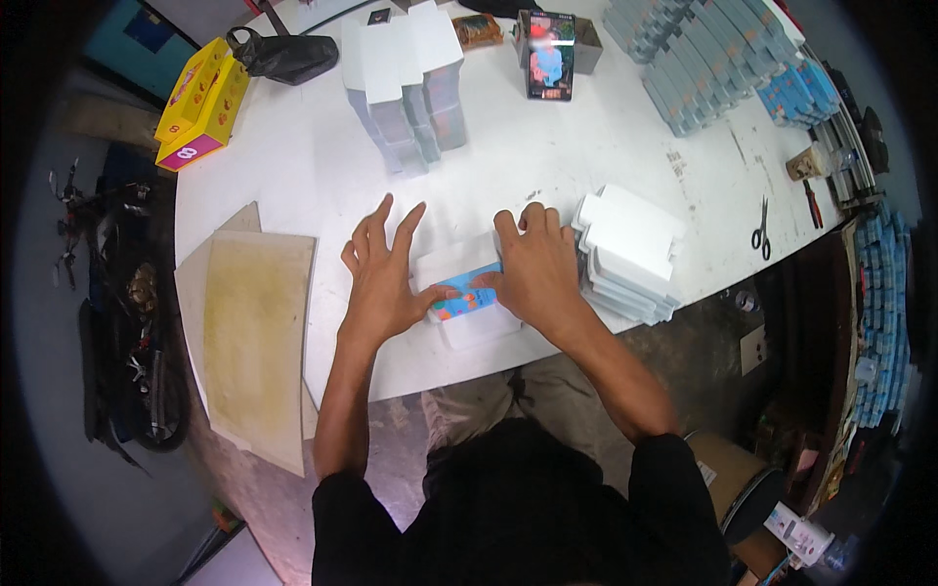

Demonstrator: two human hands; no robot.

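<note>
In front of me on the white table lies a small paperboard carton, white with a blue, orange-patterned panel facing up. Both thumbs touch that blue panel near its middle. My left hand has its other fingers spread and raised, clear of the carton. My right hand bends its fingers above the carton's right end, with nothing visible between them. Just right of that hand sits a stack of white folded cartons. What lies under the right palm is hidden.
Tall stacks of folded cartons stand at the back centre, with more grey-blue cartons back right. A phone leans upright. Scissors lie right. Brown boards overhang the left edge. A yellow box sits far left.
</note>
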